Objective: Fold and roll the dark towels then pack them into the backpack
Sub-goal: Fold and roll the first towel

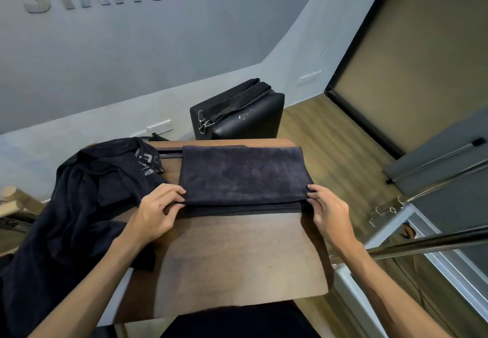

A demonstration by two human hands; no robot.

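A dark towel (243, 174) lies folded flat on the far half of a small brown table (232, 258). My left hand (155, 211) pinches the towel's near left corner, and my right hand (328, 211) pinches its near right corner; the top layer sits a little back from the layer beneath. A second dark cloth with pale lettering (87, 195) lies crumpled at the table's left side and hangs over its edge. A black bag (245, 116) with a strap and metal clips stands on the floor just beyond the table.
A grey wall with raised letters rises behind, with a white socket (159, 126) low down. Wooden floor runs to the right. A metal frame and a shiny rail (427, 242) stand close on the right. Pale wooden pieces (13, 197) sit at the far left.
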